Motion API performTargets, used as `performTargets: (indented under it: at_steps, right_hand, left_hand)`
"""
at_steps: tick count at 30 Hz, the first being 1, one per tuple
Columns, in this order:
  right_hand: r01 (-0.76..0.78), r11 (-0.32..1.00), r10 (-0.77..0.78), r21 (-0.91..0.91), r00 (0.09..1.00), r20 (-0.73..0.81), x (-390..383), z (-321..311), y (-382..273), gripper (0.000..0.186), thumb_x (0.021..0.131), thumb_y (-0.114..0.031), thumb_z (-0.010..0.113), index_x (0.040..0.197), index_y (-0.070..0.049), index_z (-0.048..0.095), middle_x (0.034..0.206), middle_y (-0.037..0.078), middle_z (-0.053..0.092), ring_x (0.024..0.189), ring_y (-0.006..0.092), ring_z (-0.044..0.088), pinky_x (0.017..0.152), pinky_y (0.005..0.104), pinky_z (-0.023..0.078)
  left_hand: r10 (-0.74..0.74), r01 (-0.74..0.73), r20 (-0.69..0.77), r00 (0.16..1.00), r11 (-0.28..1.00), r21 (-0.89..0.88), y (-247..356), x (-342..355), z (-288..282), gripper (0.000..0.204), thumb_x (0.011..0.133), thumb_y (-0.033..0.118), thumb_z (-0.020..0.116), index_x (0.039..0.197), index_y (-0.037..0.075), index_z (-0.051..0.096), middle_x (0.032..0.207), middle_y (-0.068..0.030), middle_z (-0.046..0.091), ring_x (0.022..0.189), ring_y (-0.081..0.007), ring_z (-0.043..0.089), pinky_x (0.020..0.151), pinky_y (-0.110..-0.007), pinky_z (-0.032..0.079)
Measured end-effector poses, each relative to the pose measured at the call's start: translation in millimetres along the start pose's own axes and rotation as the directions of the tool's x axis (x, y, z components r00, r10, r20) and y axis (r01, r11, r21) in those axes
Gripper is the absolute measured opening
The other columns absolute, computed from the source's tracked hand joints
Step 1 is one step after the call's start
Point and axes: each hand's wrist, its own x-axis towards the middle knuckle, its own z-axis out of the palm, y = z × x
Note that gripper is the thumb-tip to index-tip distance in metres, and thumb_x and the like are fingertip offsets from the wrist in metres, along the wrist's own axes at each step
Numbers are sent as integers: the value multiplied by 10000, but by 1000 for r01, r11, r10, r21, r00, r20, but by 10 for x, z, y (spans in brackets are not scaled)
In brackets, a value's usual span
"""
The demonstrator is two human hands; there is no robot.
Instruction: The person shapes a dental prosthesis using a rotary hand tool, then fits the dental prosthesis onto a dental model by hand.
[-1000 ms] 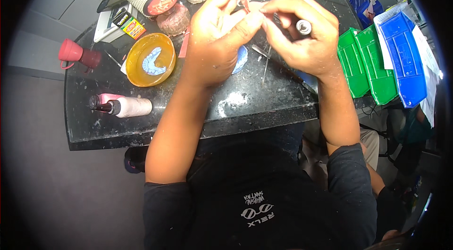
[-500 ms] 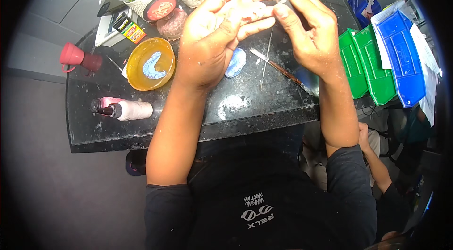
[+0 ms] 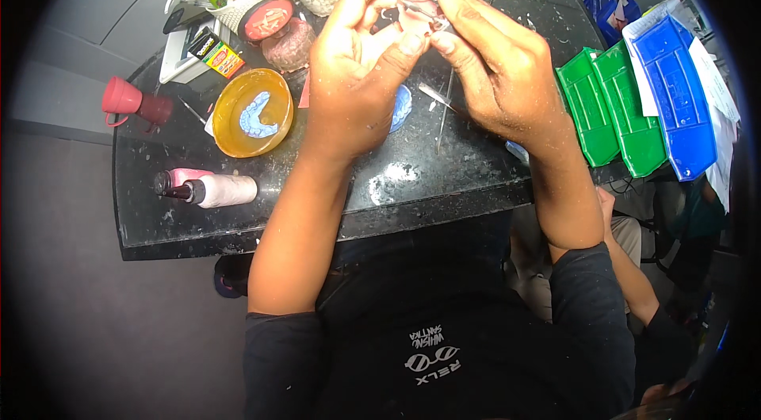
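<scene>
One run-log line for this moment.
left hand: holds small pink piece | right hand: at same piece, grip unclear | amber bowl: on black table, blue arch-shaped mould inside

The left grip (image 3: 349, 95) holds a small pinkish piece (image 3: 416, 21), the right grip (image 3: 507, 71) touching it; left of both stands a yellow bowl (image 3: 228, 125) on the table (image 3: 476, 170), right of both, green trays (image 3: 632, 115).

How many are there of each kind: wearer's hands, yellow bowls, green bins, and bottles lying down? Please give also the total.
Wearer's hands: 2 (left hand, right hand)
Yellow bowl: 1
Green bins: 2 (left bin, right bin)
Bottles lying down: 2 (white bottle, pink bottle)
Total: 7
</scene>
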Motion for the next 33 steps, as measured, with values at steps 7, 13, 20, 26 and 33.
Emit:
performTargets:
  at_steps: [7, 13, 20, 26, 33]
  right_hand:
    - [32, 999, -32, -23, 999, -3, 12, 4, -19, 363, 926, -18, 659, 1284, 34, 641, 1243, 240, 675, 1153, 358, 677, 975, 380, 531]
    - [59, 997, -58, -44, 998, 5, 4, 2, -3, 355, 919, -14, 665, 1268, 48, 645, 1232, 248, 676, 1151, 364, 676, 978, 384, 532]
    - [32, 999, -31, 30, 999, -42, -54, 51, 53, 346, 920, -13, 664, 1260, 52, 647, 1233, 252, 674, 1153, 367, 673, 981, 389, 533]
    - [104, 994, -103, 30, 993, -50, -33, 53, 75, 348, 895, -15, 663, 1235, 50, 630, 1216, 243, 671, 1140, 384, 659, 950, 404, 555]
    - [109, 994, -108, 22, 993, -45, -43, 51, 102, 325, 901, -28, 667, 1215, 54, 645, 1190, 222, 691, 1136, 381, 664, 962, 405, 549]
  left_hand:
    - [149, -149, -12, 989, 989, 17, -45, 32, 66, 541, 952, -10, 631, 1440, -75, 408, 1311, -156, 565, 1199, -210, 603, 1030, -334, 501]
    - [103, -102, -9, 995, 995, 4, -26, 40, 85, 550, 937, -25, 643, 1435, -52, 412, 1281, -130, 567, 1186, -188, 600, 1006, -306, 498]
    - [89, -89, -16, 996, 996, -3, -29, 30, 90, 562, 926, -22, 662, 1427, -43, 408, 1255, -125, 573, 1151, -170, 610, 976, -288, 508]
    - [93, -93, -8, 996, 996, -14, -54, 31, 69, 576, 921, -21, 666, 1430, -40, 398, 1254, -130, 572, 1141, -169, 615, 968, -285, 512]
    - [97, -96, -4, 995, 995, 19, -33, 32, 74, 570, 920, -32, 662, 1428, -45, 402, 1270, -138, 566, 1144, -173, 613, 971, -291, 514]
